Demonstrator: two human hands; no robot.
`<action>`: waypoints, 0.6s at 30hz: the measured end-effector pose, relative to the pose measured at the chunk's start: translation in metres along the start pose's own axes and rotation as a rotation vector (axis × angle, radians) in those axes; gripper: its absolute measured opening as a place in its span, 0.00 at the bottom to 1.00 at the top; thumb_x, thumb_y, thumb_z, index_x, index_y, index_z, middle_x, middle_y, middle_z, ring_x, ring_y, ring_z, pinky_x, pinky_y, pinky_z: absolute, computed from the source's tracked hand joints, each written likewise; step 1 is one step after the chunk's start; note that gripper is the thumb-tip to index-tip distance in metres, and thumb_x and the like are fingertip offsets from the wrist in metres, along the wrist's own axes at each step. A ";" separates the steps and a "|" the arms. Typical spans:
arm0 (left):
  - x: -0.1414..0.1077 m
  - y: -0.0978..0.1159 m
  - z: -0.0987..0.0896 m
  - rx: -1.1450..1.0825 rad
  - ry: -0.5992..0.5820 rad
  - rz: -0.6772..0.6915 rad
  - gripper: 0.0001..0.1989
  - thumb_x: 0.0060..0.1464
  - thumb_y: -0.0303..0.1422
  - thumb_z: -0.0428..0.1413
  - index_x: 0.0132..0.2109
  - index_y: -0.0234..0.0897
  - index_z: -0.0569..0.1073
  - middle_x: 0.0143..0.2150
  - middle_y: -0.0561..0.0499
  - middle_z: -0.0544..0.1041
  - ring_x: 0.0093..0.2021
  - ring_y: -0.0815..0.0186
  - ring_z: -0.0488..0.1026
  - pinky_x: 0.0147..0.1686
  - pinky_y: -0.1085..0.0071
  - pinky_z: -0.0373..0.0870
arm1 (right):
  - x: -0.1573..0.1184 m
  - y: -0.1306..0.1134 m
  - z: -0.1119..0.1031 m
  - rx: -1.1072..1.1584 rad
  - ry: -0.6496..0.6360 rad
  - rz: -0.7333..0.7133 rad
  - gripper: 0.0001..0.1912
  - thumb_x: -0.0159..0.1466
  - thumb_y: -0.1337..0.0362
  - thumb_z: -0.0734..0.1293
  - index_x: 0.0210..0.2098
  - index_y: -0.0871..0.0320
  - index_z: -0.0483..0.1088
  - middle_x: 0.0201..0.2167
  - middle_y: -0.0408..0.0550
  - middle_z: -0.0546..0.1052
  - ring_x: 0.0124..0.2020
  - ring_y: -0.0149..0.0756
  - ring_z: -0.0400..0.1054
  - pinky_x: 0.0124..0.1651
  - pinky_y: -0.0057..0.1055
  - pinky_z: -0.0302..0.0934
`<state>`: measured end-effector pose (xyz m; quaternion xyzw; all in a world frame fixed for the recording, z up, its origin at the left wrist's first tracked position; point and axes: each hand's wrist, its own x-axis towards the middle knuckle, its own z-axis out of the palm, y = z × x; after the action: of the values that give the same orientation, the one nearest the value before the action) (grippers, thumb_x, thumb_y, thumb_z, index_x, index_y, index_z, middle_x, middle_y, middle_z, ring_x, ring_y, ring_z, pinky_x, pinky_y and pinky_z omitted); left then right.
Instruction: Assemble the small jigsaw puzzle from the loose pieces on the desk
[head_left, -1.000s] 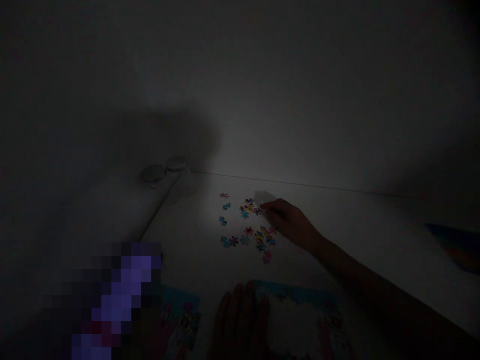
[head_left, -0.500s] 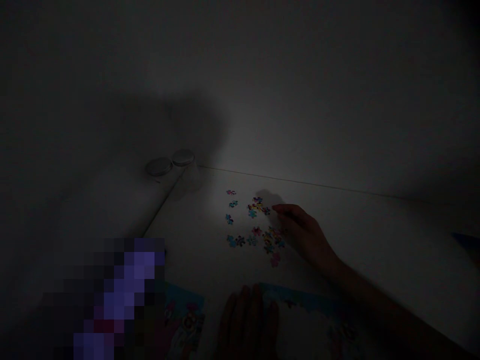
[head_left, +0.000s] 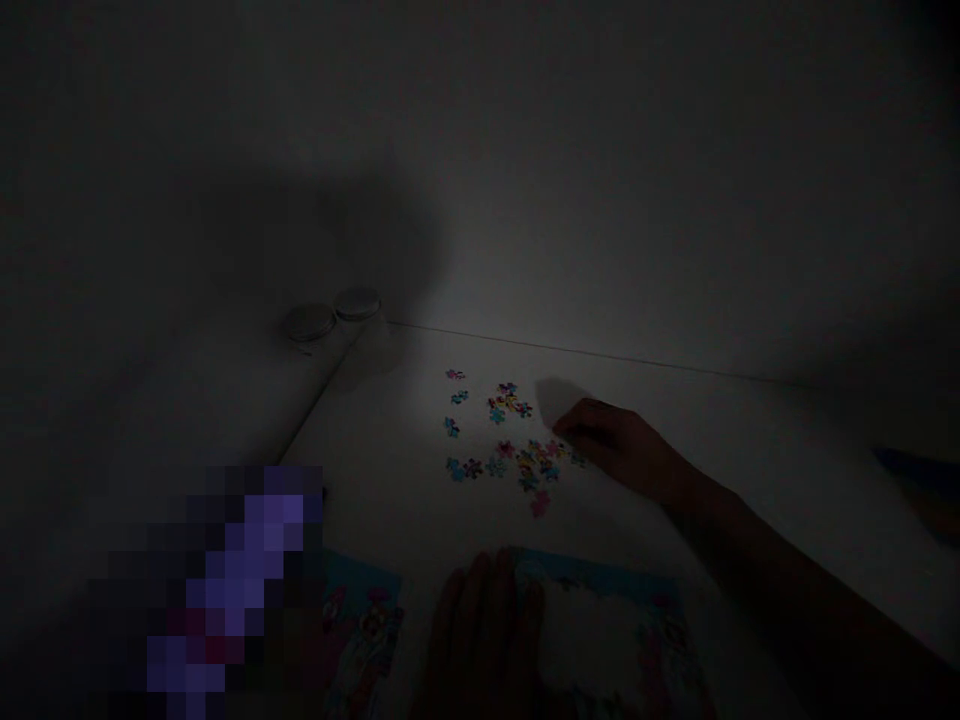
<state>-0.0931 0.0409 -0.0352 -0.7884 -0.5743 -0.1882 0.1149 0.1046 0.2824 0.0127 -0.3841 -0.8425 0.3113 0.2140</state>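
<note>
The scene is very dark. My left hand [head_left: 484,635] lies flat with its fingers stretched forward, over the left edge of a partly filled jigsaw puzzle [head_left: 600,575] with a blue top border. My right hand [head_left: 622,450] is over the table, thumb and fingertips pinched together beside the right side of a cluster of loose puzzle pieces [head_left: 529,465]. Whether a piece is in that pinch is too dark to see. Another small group of pieces [head_left: 508,402] lies farther back, and single pieces [head_left: 451,427] lie to the left.
A colourful printed picture [head_left: 367,610] lies left of my left hand. Two jars with metal lids [head_left: 358,302] stand at the back left corner of the white table [head_left: 390,470]. A wall rises behind. A blue object [head_left: 911,470] is at the right, and a pixelated patch covers the lower left.
My right hand has drawn back slightly from the rear group of pieces towards the right of the front cluster. My left hand stays on the puzzle. The view has shifted a little.
</note>
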 end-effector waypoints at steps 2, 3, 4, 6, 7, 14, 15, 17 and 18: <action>0.001 -0.003 -0.002 -0.001 -0.011 0.017 0.27 0.65 0.43 0.46 0.67 0.39 0.60 0.64 0.44 0.68 0.65 0.54 0.62 0.63 0.56 0.58 | 0.001 0.002 -0.001 0.028 -0.012 0.021 0.09 0.60 0.66 0.62 0.36 0.55 0.74 0.34 0.47 0.76 0.36 0.38 0.72 0.41 0.36 0.66; 0.001 -0.004 -0.003 0.000 -0.017 0.033 0.27 0.65 0.43 0.46 0.68 0.39 0.60 0.64 0.43 0.67 0.64 0.53 0.63 0.62 0.56 0.59 | 0.001 0.002 -0.001 0.048 -0.019 0.037 0.09 0.60 0.66 0.62 0.36 0.55 0.74 0.34 0.47 0.76 0.37 0.38 0.72 0.41 0.36 0.66; 0.001 -0.005 -0.005 0.000 -0.024 0.052 0.28 0.65 0.43 0.46 0.68 0.38 0.59 0.64 0.43 0.67 0.64 0.53 0.63 0.61 0.56 0.61 | 0.001 0.001 -0.002 0.072 -0.032 0.056 0.09 0.60 0.66 0.62 0.36 0.55 0.74 0.34 0.47 0.76 0.37 0.37 0.72 0.41 0.36 0.67; 0.002 -0.007 -0.010 -0.012 -0.042 0.068 0.29 0.64 0.42 0.47 0.68 0.37 0.58 0.64 0.42 0.67 0.63 0.54 0.64 0.58 0.58 0.64 | 0.002 0.000 -0.004 0.126 -0.081 0.085 0.09 0.60 0.66 0.62 0.36 0.56 0.74 0.35 0.47 0.76 0.37 0.37 0.71 0.41 0.35 0.67; 0.003 -0.008 -0.014 -0.024 -0.056 0.054 0.28 0.64 0.40 0.47 0.68 0.37 0.58 0.64 0.42 0.67 0.62 0.54 0.65 0.57 0.58 0.65 | 0.001 0.000 -0.005 0.152 -0.114 0.087 0.08 0.61 0.65 0.63 0.37 0.56 0.74 0.36 0.47 0.75 0.37 0.36 0.71 0.41 0.35 0.67; 0.051 -0.024 -0.042 -0.100 -0.222 -0.041 0.24 0.62 0.24 0.43 0.63 0.39 0.64 0.55 0.43 0.74 0.48 0.58 0.74 0.43 0.64 0.73 | -0.001 0.008 -0.020 0.288 -0.273 -0.022 0.10 0.61 0.61 0.68 0.43 0.55 0.74 0.43 0.48 0.73 0.47 0.39 0.69 0.52 0.41 0.64; 0.065 -0.029 -0.043 -0.093 -0.270 -0.022 0.23 0.60 0.23 0.43 0.60 0.38 0.67 0.51 0.42 0.75 0.45 0.58 0.75 0.41 0.63 0.74 | -0.001 0.011 -0.021 0.289 -0.290 -0.034 0.11 0.61 0.62 0.68 0.44 0.54 0.73 0.44 0.48 0.72 0.47 0.39 0.68 0.53 0.41 0.64; 0.093 -0.037 -0.042 -0.082 -0.337 0.026 0.20 0.60 0.22 0.45 0.56 0.36 0.70 0.45 0.43 0.76 0.40 0.58 0.75 0.38 0.62 0.73 | -0.002 0.015 -0.023 0.284 -0.313 -0.050 0.13 0.61 0.62 0.68 0.45 0.54 0.73 0.45 0.48 0.72 0.47 0.38 0.68 0.53 0.41 0.63; 0.106 -0.041 -0.039 -0.084 -0.350 0.050 0.19 0.60 0.22 0.46 0.54 0.37 0.71 0.44 0.44 0.76 0.40 0.58 0.75 0.38 0.63 0.73 | -0.002 0.016 -0.023 0.283 -0.317 -0.056 0.13 0.61 0.63 0.68 0.46 0.54 0.72 0.46 0.48 0.72 0.47 0.38 0.68 0.53 0.41 0.63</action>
<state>-0.1096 0.1299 0.0436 -0.8273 -0.5573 -0.0687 -0.0152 0.1281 0.2974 0.0175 -0.2726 -0.8239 0.4769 0.1391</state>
